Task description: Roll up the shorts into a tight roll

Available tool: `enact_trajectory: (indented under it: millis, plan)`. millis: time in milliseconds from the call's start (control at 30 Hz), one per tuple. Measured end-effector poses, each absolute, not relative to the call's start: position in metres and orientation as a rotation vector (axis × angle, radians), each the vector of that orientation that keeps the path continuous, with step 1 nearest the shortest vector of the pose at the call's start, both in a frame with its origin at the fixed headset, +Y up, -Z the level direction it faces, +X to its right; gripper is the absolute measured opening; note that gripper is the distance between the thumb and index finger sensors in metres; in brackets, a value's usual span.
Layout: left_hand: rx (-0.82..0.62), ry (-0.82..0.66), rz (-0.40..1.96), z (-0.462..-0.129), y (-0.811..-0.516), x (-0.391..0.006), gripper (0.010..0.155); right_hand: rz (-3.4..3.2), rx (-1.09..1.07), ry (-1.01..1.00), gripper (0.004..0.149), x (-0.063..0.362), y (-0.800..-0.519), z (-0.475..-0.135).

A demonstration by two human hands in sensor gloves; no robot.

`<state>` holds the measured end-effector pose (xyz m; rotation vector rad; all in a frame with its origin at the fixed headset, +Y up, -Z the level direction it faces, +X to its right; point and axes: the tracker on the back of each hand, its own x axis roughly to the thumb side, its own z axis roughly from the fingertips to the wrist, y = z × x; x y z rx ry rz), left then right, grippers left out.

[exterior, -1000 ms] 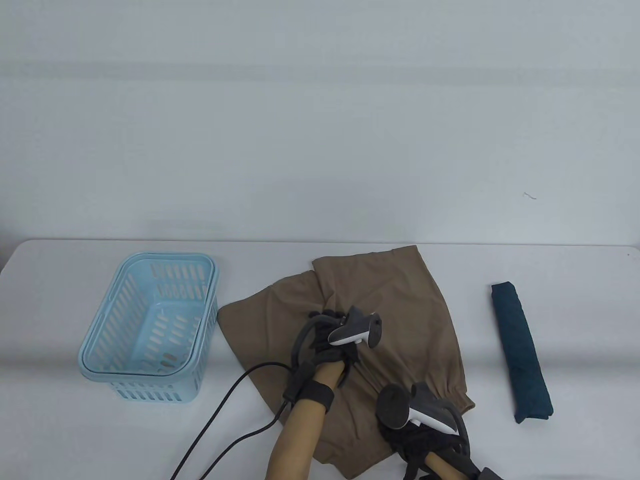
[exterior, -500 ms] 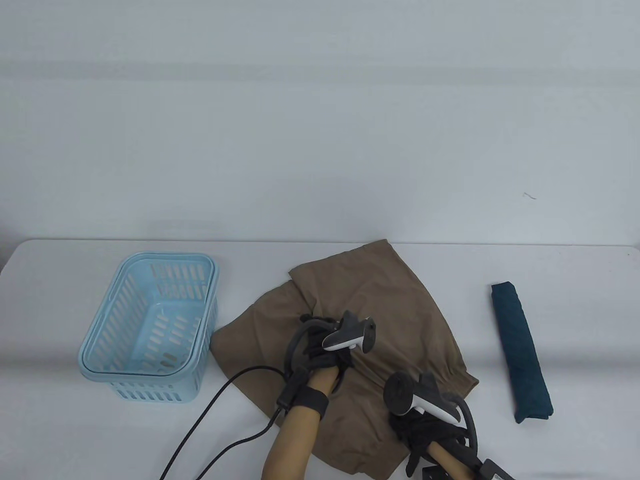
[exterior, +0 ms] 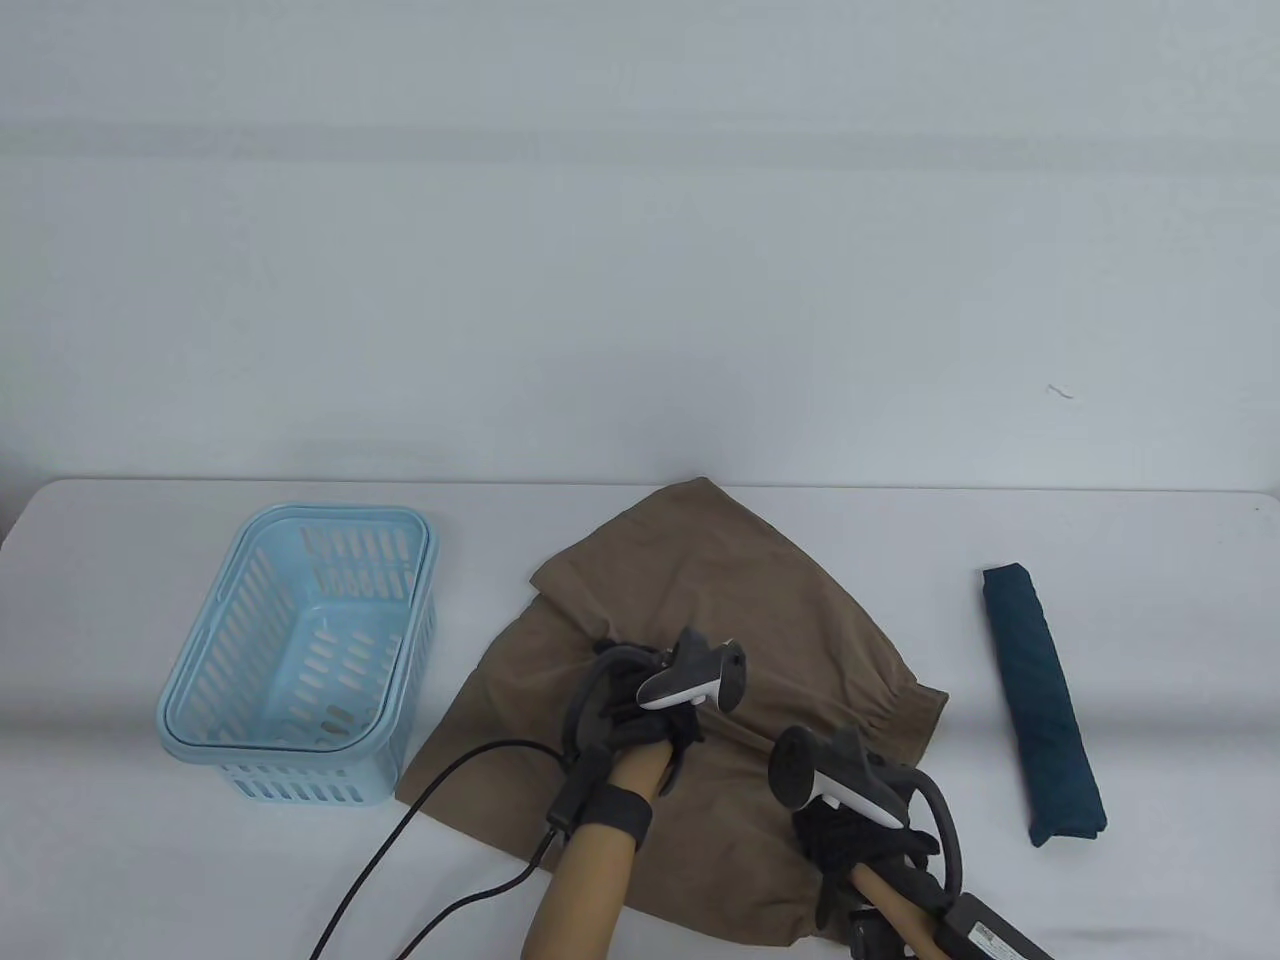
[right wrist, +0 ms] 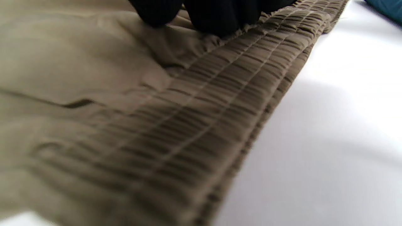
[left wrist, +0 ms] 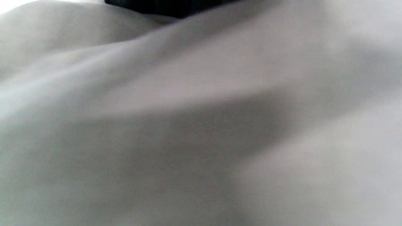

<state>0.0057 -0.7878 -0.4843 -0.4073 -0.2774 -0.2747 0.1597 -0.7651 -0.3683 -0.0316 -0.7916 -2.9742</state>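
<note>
You see plain brown shorts [exterior: 700,620] with a ribbed, gathered waistband [right wrist: 201,106], a pale blue slotted basket [exterior: 300,650], a dark teal folded cloth [exterior: 1040,700], black gloved fingers [right wrist: 216,15], and a white desk [exterior: 120,860]; your left wrist view seems greyish, blurred.

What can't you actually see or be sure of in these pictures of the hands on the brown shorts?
- Left hand fingers: table view, hidden under its tracker; left wrist view shows only blurred cloth.
- Right hand: table view, fingers covered by the tracker; right wrist view cuts the fingertips at the top edge, so its grip on the shorts is unclear.
- Small object in the basket: too small to identify.
</note>
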Motion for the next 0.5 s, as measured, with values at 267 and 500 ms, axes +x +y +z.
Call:
enact_trajectory:
  millis: [267,500]
  plan:
    - [-0.407,-0.276,-0.274,-0.479,-0.789,0.000,0.059,-2.976,0.079,-0.800,0.057,0.171,-0.767,-0.391]
    - [-0.389,-0.270,-0.246,-0.476,-0.790,-0.006,0.060,-3.037,0.195,-0.841,0.058,0.183,-0.767,-0.414]
